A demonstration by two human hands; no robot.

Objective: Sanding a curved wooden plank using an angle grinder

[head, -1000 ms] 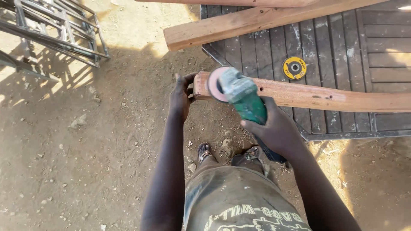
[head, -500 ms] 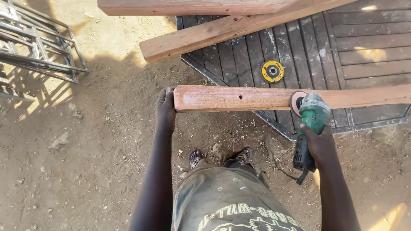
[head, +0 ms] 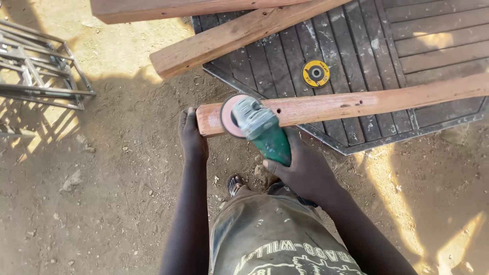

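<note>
A long reddish wooden plank [head: 356, 103] lies across in front of me, its left end over the dirt. My left hand [head: 192, 136] grips that left end. My right hand [head: 304, 170] holds a green and grey angle grinder [head: 260, 129] by its body. The grinder's round sanding disc [head: 227, 116] rests against the plank close to its left end.
A dark slatted wooden panel [head: 387, 40] lies on the dirt under the plank, with a yellow grinding disc [head: 316, 73] on it. Two pale timber beams [head: 229, 38] cross at the top. A metal frame [head: 41, 71] sits at the left. My sandalled foot [head: 235, 184] shows below.
The grinder has swept back left along the plank, from near its middle to its left end. My left hand stays on the plank's end.
</note>
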